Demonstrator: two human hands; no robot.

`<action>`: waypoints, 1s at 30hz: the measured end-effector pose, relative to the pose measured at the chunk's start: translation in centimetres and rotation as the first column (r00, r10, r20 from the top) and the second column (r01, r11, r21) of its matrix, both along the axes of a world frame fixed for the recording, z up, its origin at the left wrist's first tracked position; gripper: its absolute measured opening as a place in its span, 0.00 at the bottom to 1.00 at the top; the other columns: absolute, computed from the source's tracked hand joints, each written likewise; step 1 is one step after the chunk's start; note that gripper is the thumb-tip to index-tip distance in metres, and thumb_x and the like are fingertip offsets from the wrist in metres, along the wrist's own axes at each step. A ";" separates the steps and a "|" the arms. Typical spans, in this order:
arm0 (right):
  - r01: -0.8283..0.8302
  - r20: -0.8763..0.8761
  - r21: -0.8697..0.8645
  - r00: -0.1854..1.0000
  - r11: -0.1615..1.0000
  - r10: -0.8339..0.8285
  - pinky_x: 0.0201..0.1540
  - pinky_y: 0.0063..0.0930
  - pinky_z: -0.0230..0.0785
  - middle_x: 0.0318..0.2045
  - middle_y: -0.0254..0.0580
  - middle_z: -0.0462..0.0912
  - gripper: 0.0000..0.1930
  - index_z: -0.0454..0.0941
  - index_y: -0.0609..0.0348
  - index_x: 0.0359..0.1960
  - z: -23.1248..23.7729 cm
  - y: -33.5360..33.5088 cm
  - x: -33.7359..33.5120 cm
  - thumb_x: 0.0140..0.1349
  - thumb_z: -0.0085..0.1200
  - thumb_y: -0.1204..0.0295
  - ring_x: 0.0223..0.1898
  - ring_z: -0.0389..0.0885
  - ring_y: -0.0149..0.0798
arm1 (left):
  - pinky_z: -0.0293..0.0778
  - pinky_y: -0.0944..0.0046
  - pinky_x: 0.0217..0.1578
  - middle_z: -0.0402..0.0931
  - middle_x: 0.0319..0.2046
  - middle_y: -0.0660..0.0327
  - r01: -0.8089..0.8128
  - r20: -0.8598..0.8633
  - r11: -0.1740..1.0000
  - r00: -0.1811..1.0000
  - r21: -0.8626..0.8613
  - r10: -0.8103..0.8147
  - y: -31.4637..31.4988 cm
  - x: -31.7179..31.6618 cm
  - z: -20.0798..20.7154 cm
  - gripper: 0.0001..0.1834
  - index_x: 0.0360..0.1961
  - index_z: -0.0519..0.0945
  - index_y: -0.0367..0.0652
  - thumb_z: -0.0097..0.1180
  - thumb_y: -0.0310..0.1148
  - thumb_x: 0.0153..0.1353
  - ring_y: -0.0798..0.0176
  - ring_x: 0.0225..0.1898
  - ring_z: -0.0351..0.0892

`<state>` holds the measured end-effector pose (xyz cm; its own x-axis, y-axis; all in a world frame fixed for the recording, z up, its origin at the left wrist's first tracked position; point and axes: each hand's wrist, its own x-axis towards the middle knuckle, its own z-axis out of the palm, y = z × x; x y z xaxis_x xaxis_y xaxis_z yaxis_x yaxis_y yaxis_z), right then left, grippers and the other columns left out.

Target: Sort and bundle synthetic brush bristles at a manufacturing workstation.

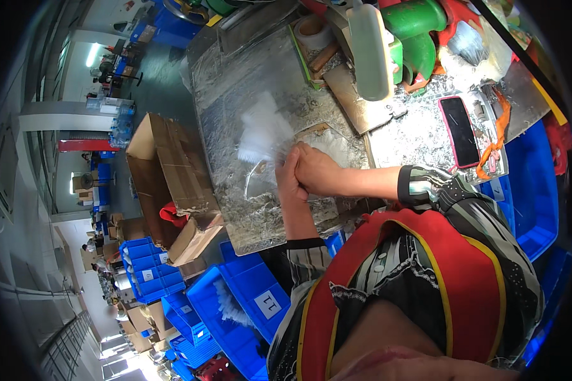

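Observation:
My left hand (288,178) and my right hand (319,170) are pressed together over the worktable, fingers closed. Out of them, toward the far left, fans a white bundle of thin strands (264,127); motion smears it, and my fingers hide its near end. Which hand carries more of the grip is not visible. Just left of my left hand, a thin, pale-edged loop (246,184) lies on the tabletop. Beyond my right hand is a shallow brown-edged tray or frame (367,152) with whitish material in it, partly covered by my hands.
The scuffed worktable (225,82) carries a green machine (419,54) with a pale lamp (370,57) at the far right. A phone (459,130) and an orange strip (501,127) lie right. Left stand a cardboard box (194,171) and blue bins (260,286), one holding white strands.

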<state>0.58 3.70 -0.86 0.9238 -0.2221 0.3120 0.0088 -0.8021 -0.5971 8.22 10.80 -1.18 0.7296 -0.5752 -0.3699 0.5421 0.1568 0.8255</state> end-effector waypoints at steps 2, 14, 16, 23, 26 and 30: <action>-0.078 -0.041 -0.107 0.996 0.991 0.074 0.46 0.39 0.64 0.40 0.60 0.69 0.19 0.74 0.74 0.32 0.3 0.4 -0.7 0.40 0.55 0.69 0.45 0.67 0.55 | 0.71 0.65 0.37 0.72 0.38 0.59 -0.046 -0.021 0.998 0.999 -0.053 0.045 0.7 -0.2 -0.5 0.20 0.44 0.69 0.37 0.58 0.28 0.49 0.63 0.36 0.72; -0.199 0.719 0.157 0.695 0.967 0.026 0.46 0.36 0.62 0.47 0.56 0.67 0.15 0.71 0.68 0.27 14.3 -4.4 -5.2 0.45 0.56 0.66 0.44 0.67 0.52 | 0.67 0.68 0.33 0.72 0.25 0.62 -0.408 0.443 0.886 0.767 -0.220 0.463 0.7 -3.5 2.1 0.09 0.34 0.74 0.39 0.54 0.31 0.54 0.68 0.29 0.70; -0.178 0.745 0.041 0.662 0.983 0.089 0.48 0.38 0.61 0.51 0.56 0.64 0.24 0.68 0.69 0.44 15.4 -4.1 -5.4 0.47 0.57 0.65 0.47 0.67 0.53 | 0.67 0.68 0.32 0.72 0.25 0.62 -0.407 0.645 0.912 0.681 -0.061 0.347 1.4 -3.4 0.8 0.09 0.34 0.73 0.39 0.54 0.31 0.54 0.69 0.29 0.70; -0.097 0.272 -0.082 0.955 0.992 0.116 0.55 0.42 0.55 0.53 0.55 0.63 0.19 0.73 0.71 0.23 9.8 -3.4 -6.1 0.54 0.50 0.61 0.56 0.57 0.56 | 0.67 0.69 0.31 0.72 0.24 0.63 -0.334 0.744 0.908 0.667 0.252 0.039 1.4 -5.3 -5.6 0.08 0.34 0.73 0.38 0.54 0.30 0.54 0.69 0.28 0.70; -0.120 0.326 -0.038 0.937 0.992 0.126 0.56 0.42 0.53 0.53 0.54 0.63 0.15 0.73 0.71 0.25 11.2 -4.2 -6.6 0.52 0.52 0.66 0.57 0.56 0.55 | 0.67 0.69 0.31 0.72 0.24 0.63 -0.373 0.736 0.890 0.673 0.264 0.064 1.6 -4.7 -5.2 0.08 0.34 0.73 0.38 0.54 0.30 0.54 0.69 0.28 0.70; -0.121 0.498 0.158 0.867 0.980 0.027 0.55 0.40 0.53 0.51 0.53 0.64 0.20 0.68 0.71 0.43 12.1 -4.0 -7.2 0.50 0.54 0.70 0.55 0.58 0.54 | 0.67 0.69 0.30 0.72 0.24 0.63 -0.423 0.732 0.861 0.675 0.281 0.092 1.9 -4.1 -5.0 0.07 0.33 0.73 0.38 0.53 0.29 0.54 0.69 0.28 0.69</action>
<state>-6.60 -0.26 11.29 0.6765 -0.2547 0.6910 0.3938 -0.6678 -0.6317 4.10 12.70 -6.21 0.9595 -0.2433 0.1423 -0.1990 -0.2271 0.9533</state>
